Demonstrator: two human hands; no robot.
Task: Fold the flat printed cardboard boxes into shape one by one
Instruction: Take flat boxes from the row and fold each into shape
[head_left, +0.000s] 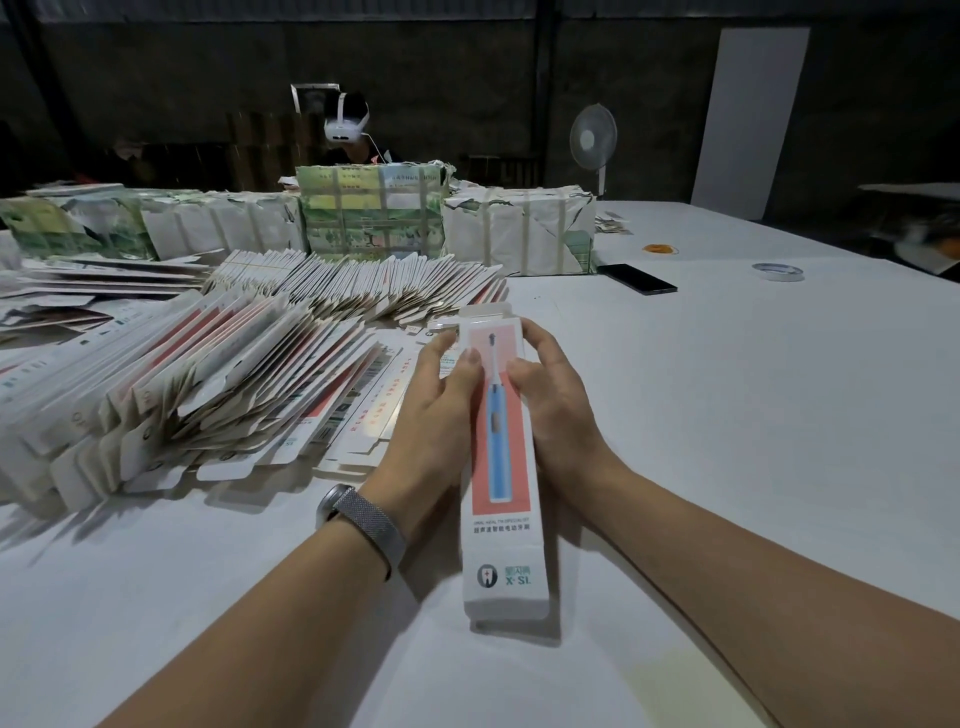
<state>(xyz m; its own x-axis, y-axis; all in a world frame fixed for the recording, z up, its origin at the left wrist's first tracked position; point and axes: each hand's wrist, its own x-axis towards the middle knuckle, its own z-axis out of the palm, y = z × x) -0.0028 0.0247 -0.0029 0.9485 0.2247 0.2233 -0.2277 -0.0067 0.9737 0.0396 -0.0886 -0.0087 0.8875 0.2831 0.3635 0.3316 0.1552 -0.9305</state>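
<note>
Both hands, left hand (441, 410) and right hand (550, 400), grip one toothbrush box (501, 467) above the worktop (727, 415), fingers curled round it; box squared up, end flaps apparently unclosed. Large flat stack (182, 374) remains.

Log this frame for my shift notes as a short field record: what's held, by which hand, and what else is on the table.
held item: toothbrush box, opened into shape
left hand: grips the box's left side
right hand: grips its right side
far end flap: open
flat stock: fanned flat boxes, left of the hands
behind: wrapped bundles
right side of table: phone, tape roll
</note>
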